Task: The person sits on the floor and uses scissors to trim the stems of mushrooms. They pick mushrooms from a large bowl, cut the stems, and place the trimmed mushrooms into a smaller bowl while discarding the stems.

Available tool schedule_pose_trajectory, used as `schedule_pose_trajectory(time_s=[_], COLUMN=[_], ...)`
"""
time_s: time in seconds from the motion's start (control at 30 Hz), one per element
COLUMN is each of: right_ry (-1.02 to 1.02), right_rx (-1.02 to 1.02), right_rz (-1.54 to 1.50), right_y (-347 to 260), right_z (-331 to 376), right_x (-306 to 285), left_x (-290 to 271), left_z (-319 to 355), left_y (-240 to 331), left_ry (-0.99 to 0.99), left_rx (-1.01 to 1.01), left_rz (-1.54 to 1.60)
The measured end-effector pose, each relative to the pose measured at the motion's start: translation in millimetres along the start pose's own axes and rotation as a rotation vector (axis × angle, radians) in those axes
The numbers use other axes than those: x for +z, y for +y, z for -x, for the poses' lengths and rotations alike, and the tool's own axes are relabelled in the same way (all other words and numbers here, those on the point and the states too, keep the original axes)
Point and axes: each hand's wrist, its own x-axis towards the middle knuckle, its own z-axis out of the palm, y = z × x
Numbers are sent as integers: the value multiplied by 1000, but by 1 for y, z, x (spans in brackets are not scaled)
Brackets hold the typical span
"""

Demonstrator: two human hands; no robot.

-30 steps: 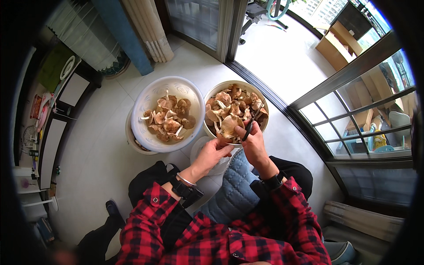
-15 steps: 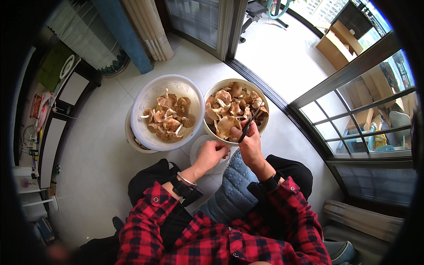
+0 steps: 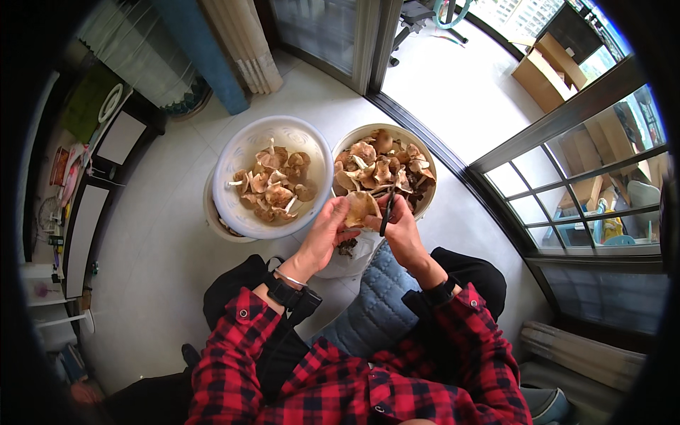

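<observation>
A red and black checked shirt point(image 3: 340, 382) is worn, with black trousers point(image 3: 241, 290), a black wristwatch point(image 3: 287, 292) and a thin bracelet point(image 3: 290, 278).

I can't see most of the small white pot point(image 3: 347, 261) because my left hand point(image 3: 327, 232) and right hand point(image 3: 404, 230) cover it, the dark tool point(image 3: 386, 212) is too thin to tell what it is, and the white basket point(image 3: 273, 177) hides the tub below.
</observation>
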Motion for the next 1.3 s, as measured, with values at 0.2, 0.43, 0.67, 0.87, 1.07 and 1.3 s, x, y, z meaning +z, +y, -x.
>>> schedule_pose_trajectory(time_s=[0.2, 0.43, 0.67, 0.87, 1.07, 1.3], right_ry=[-70, -44, 53, 98, 1, -10], right_rx=[40, 85, 37, -15, 174, 216], right_rz=[69, 196, 381, 283, 210, 264], right_y=[-1, 6, 18, 32, 26, 9], right_z=[3, 2, -4, -7, -3, 5], right_x=[0, -2, -2, -3, -5, 5], left_x=[3, -2, 2, -6, -2, 0], left_z=[5, 9, 12, 5, 7, 9], left_y=[8, 9, 4, -1, 4, 11], left_ry=[50, 151, 124, 175, 201, 199], left_rx=[36, 10, 66, 169, 216, 193], left_rz=[-140, -94, -228, -354, -319, -316])
